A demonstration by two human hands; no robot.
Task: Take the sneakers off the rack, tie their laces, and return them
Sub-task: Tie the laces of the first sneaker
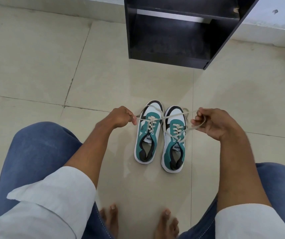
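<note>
Two teal, white and black sneakers stand side by side on the tiled floor, toes pointing away from me: the left sneaker (140,147) and the right sneaker (168,147). My left hand (121,118) pinches one cream lace end beside the left sneaker's toe. My right hand (214,123) grips the other lace end (178,115) to the right of the right sneaker. The two strands are pulled taut and cross between the shoes, running down to the right sneaker's top eyelets. The left sneaker's lace lies loose over its toe.
The black shoe rack (172,31) stands against the wall beyond the sneakers, its lower shelves showing no shoes. My knees in blue jeans (39,149) flank the shoes and my bare feet (110,219) rest just behind them. Beige tiles stretch to both sides.
</note>
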